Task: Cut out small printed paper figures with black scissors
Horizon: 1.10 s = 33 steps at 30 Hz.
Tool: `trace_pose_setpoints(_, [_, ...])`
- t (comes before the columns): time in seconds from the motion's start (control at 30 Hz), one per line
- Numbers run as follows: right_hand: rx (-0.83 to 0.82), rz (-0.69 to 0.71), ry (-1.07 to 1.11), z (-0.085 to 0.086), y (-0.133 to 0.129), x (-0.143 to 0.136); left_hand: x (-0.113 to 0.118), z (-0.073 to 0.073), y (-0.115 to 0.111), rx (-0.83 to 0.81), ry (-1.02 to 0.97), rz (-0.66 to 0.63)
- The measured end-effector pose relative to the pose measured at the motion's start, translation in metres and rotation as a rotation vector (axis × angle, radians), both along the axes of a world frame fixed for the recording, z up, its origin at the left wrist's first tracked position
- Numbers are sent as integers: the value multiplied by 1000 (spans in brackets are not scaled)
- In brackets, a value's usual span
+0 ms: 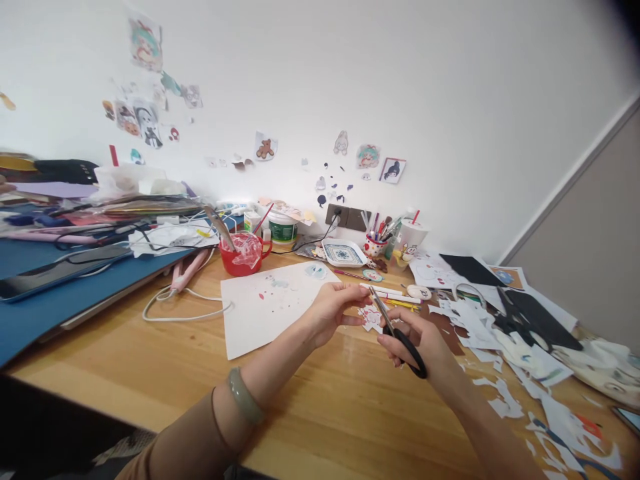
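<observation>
My right hand (415, 337) grips a pair of scissors (384, 310) by the black handle, and the blades point up and to the left. Close to the blade tips, my left hand (335, 310) has thumb and fingertips pinched together. Whatever is between those fingertips is too small to make out. Beneath the hands lies a white paper cutout (371, 318) with pinkish-red lines. To the left, a white sheet of paper (270, 320) with several small coloured scraps on it rests on the wooden table (320, 420).
A red mug (241, 257), a square patterned dish (344, 253) and a pen cup (375, 245) stand toward the wall. Paper offcuts (505, 397) and a second pair of black scissors (517, 320) lie at the right. A white cable (175, 318) loops at the left.
</observation>
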State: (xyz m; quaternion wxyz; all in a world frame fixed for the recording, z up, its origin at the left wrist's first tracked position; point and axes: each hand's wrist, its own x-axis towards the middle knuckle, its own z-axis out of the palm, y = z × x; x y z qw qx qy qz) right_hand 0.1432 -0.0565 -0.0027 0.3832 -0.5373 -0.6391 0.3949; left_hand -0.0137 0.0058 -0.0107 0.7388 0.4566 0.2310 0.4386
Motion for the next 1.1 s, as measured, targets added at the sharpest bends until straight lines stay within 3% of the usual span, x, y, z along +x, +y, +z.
trace_pose_setpoints(0.73, [29, 62, 18, -7, 2, 4, 0, 1, 1, 48, 60, 16])
trace_pose_setpoints(1.1, [19, 24, -25, -6, 2, 1, 0, 2, 0, 41, 75, 18])
